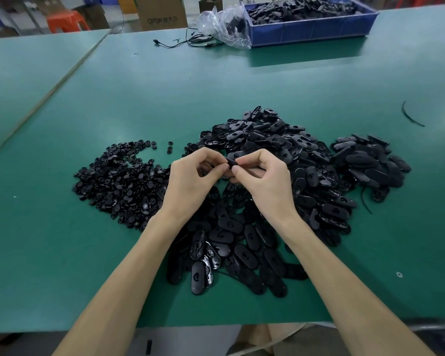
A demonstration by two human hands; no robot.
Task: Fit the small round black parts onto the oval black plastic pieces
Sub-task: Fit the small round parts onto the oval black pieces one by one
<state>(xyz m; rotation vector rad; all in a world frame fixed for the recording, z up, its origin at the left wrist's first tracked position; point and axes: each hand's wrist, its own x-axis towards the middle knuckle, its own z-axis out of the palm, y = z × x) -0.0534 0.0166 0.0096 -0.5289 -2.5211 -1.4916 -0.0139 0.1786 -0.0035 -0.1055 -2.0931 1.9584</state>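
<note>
Both hands are meeting above the green table mat (pixel 216 86). The right hand (pixel 265 178) is pinching a single oval black plastic piece (pixel 232 162) between thumb and curled forefinger, and the left hand (pixel 190 176) is pinching its other end with curled fingers; whether a round part is sitting under them is unclear. A heap of small round black parts (pixel 123 176) is lying to the left, a larger heap of oval black plastic pieces (pixel 316 181) is spreading beneath the wrists, and a blue plastic crate (pixel 311 29) is standing at the far edge
</note>
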